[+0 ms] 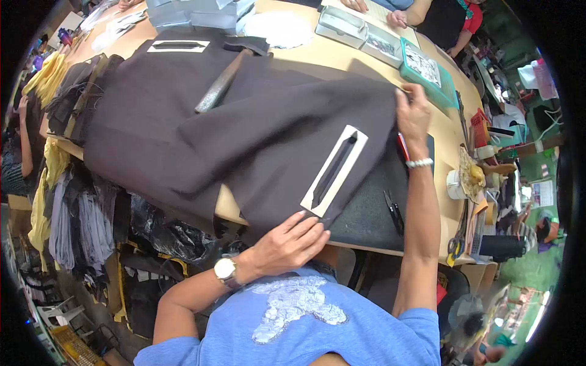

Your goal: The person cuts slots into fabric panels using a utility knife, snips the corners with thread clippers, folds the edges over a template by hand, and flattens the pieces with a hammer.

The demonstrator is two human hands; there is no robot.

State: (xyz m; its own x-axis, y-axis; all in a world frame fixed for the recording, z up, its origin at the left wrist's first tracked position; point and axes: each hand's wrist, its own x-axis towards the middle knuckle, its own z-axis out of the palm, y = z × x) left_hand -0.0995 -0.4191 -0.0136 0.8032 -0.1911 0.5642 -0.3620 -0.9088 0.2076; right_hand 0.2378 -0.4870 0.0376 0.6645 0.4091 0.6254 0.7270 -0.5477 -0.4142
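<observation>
Dark cloth (268, 128) lies in folds over the table. On its right part is a pale rectangular piece (312, 192) with a dark slit, slanting. A similar pale piece (178, 46) sits on the cloth at the upper left. My left hand (290, 244) rests on the cloth's near edge, just below the slanted piece, fingers stretched out. My right hand (414, 113) has its fingers closed on the cloth's right corner; something red shows beside the wrist. A hammer (226, 80) lies on the cloth, its head at the back.
A black mat (366, 222) with dark scissors (394, 210) is under the cloth's right side. Trays (366, 39) and a teal box (427, 73) stand behind. Orange-handled scissors (455, 247) and a white cup (455, 183) are right. Co-workers' hands (397, 18) show across the table.
</observation>
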